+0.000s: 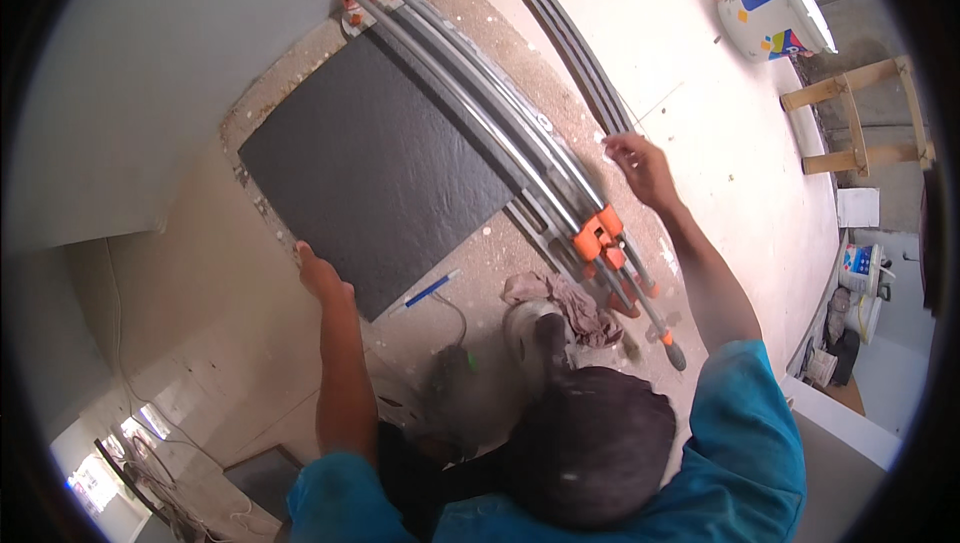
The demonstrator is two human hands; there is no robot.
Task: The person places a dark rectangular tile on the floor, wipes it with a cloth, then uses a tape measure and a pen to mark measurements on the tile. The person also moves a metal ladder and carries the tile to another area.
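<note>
A square dark grey tile (380, 163) with a textured face lies on a manual tile cutter (500, 128) with silver rails and orange fittings. My left hand (324, 275) is closed on the tile's left edge near its near corner, its fingertips partly hidden. Across the cutter, my right hand (642, 168) is at the near end of a long grey ridged strip (575, 58). Its fingers are bent and apart, with nothing plainly between them. A blue and white marker pen (430, 290) lies just off the tile's near edge.
A crumpled brownish cloth (575, 308) lies by the cutter's near end. White buckets (765, 18) and a wooden frame (855, 113) stand on the right. A grey wall (180, 53) rises at the upper left; a cable (118, 333) trails on the left.
</note>
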